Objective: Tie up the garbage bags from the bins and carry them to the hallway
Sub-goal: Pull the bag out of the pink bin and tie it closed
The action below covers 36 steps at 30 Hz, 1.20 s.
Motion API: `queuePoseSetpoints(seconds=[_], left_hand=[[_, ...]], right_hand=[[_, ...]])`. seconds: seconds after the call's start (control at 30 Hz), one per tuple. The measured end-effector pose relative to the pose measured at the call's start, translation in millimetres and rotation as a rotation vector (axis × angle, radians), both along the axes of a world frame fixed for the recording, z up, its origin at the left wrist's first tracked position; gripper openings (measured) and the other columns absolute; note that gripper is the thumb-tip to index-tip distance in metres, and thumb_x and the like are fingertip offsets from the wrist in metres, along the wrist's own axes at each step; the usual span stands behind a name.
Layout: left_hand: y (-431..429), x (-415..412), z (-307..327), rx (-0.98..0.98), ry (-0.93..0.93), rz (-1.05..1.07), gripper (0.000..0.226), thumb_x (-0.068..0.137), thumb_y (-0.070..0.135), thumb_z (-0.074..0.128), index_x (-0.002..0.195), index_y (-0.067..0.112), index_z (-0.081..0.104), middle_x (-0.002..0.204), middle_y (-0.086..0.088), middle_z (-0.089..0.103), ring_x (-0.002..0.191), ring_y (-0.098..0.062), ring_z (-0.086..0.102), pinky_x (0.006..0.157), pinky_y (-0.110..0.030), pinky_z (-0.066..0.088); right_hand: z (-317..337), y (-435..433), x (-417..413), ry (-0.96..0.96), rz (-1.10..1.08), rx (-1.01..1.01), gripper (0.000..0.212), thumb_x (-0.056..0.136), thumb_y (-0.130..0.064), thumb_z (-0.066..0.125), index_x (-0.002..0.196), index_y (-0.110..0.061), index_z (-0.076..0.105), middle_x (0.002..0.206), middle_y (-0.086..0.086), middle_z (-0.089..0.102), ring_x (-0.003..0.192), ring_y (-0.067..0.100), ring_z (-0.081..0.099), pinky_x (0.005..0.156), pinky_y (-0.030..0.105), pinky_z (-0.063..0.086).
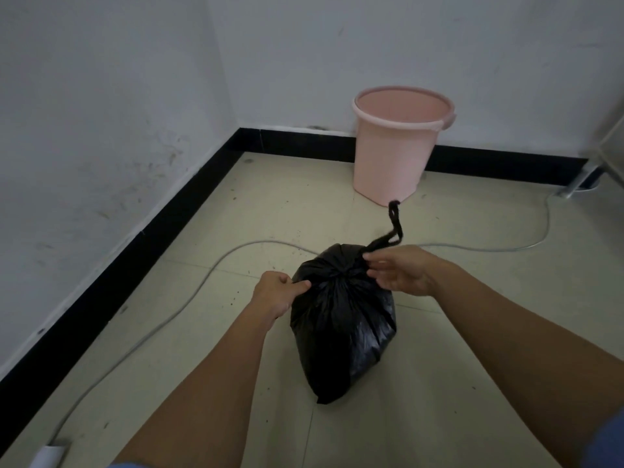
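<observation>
A full black garbage bag (pixel 342 319) stands on the tiled floor in front of me, its mouth gathered into a knot at the top. My left hand (pixel 275 293) pinches the bag's plastic at the left of the knot. My right hand (pixel 400 270) grips the bag's twisted tail at the right of the knot. The free end of that tail (pixel 395 224) sticks up and away from my fingers. A pink plastic bin (pixel 398 146) stands behind the bag against the back wall, with no liner visible inside it.
A white cable (pixel 189 295) runs across the floor behind the bag, from the lower left to the right wall. White walls with a black skirting board (pixel 141 251) form a corner at the left. A metal furniture leg (pixel 579 182) stands at the far right.
</observation>
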State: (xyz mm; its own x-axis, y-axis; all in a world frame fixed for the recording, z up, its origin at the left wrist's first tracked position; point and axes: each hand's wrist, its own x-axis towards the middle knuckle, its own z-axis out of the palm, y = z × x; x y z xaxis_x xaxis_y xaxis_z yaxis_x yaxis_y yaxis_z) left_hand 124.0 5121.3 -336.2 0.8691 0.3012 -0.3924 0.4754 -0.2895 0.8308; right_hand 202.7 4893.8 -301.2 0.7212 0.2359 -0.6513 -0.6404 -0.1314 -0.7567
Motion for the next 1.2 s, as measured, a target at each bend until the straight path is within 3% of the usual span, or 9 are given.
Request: queuePoseSetpoints(seconds=[0.13,0.33,0.5,0.63,0.77,0.93,1.03,1.13,1.2], left_hand=[[-3,0,2,-0.024,-0.025,-0.008,0.047,0.084,0.025,0.073,0.055,0.016,0.037,0.047,-0.004,0.035,0.042,-0.016,0.034,0.047,-0.024,0.029],[-6,3,10,-0.043,-0.035,-0.045,0.044,0.088,0.021,0.069,0.057,0.013,0.038,0.048,-0.006,0.033,0.04,-0.016,0.033,0.042,-0.019,0.025],[2,2,18,-0.078,-0.008,-0.031,0.032,0.085,0.021,0.072,0.065,0.005,0.054,0.048,-0.006,0.039,0.041,-0.018,0.033,0.04,-0.019,0.02],[11,4,36,-0.283,-0.019,0.061,0.013,0.083,0.013,0.073,0.075,0.008,0.064,0.054,-0.003,0.05,0.043,-0.012,0.04,0.042,-0.02,0.029],[14,15,67,-0.332,-0.142,0.052,0.002,0.086,0.004,0.068,0.086,0.003,0.069,0.066,-0.009,0.06,0.047,-0.012,0.044,0.043,-0.02,0.035],[7,22,96,-0.322,-0.283,0.012,0.012,0.082,0.001,0.07,0.094,0.004,0.07,0.079,-0.01,0.069,0.052,-0.011,0.049,0.051,-0.022,0.041],[6,23,107,-0.383,-0.324,-0.048,0.017,0.084,0.001,0.067,0.101,0.002,0.069,0.084,-0.013,0.072,0.056,-0.011,0.052,0.052,-0.021,0.042],[6,25,105,-0.444,-0.317,-0.007,0.023,0.09,0.015,0.065,0.11,0.005,0.066,0.099,-0.013,0.072,0.067,-0.015,0.058,0.06,-0.025,0.047],[11,28,90,-0.274,-0.267,0.197,0.028,0.09,0.028,0.065,0.113,0.011,0.064,0.113,-0.009,0.068,0.09,-0.019,0.062,0.075,-0.031,0.051]], right_hand=[[-5,15,-1,-0.071,-0.135,-0.068,0.019,0.093,-0.028,0.066,0.087,-0.011,0.06,0.076,0.005,0.059,0.055,0.011,0.048,0.046,0.022,0.037],[-2,40,-2,-0.749,-0.099,-0.232,0.027,0.09,-0.023,0.069,0.065,-0.015,0.064,0.062,0.0,0.057,0.059,0.013,0.054,0.057,0.026,0.045],[8,50,-8,-0.617,0.051,-0.024,0.023,0.099,-0.018,0.056,0.091,-0.001,0.07,0.069,0.006,0.068,0.054,0.012,0.06,0.052,0.018,0.047],[-3,35,3,-0.805,0.314,-0.603,0.034,0.097,-0.028,0.056,0.067,-0.015,0.063,0.062,0.001,0.059,0.061,0.019,0.057,0.062,0.031,0.044],[-11,34,-4,-0.891,0.573,-0.968,0.028,0.098,-0.034,0.048,0.105,-0.015,0.068,0.102,0.01,0.066,0.096,0.031,0.061,0.068,0.032,0.04],[0,46,-16,-0.779,0.811,-0.886,0.047,0.092,-0.056,0.044,0.114,-0.02,0.064,0.109,0.007,0.063,0.094,0.025,0.056,0.073,0.031,0.037],[0,47,-25,-0.842,0.742,-1.04,0.068,0.08,-0.083,0.035,0.088,-0.023,0.065,0.087,0.0,0.062,0.085,0.023,0.06,0.069,0.032,0.039],[-4,49,-27,-0.854,0.662,-0.968,0.058,0.095,-0.066,0.031,0.081,-0.016,0.057,0.085,0.003,0.059,0.087,0.027,0.061,0.071,0.033,0.041],[-5,48,-25,-0.816,0.659,-0.849,0.047,0.098,-0.055,0.038,0.088,-0.015,0.059,0.09,0.005,0.061,0.088,0.025,0.06,0.073,0.033,0.043]])
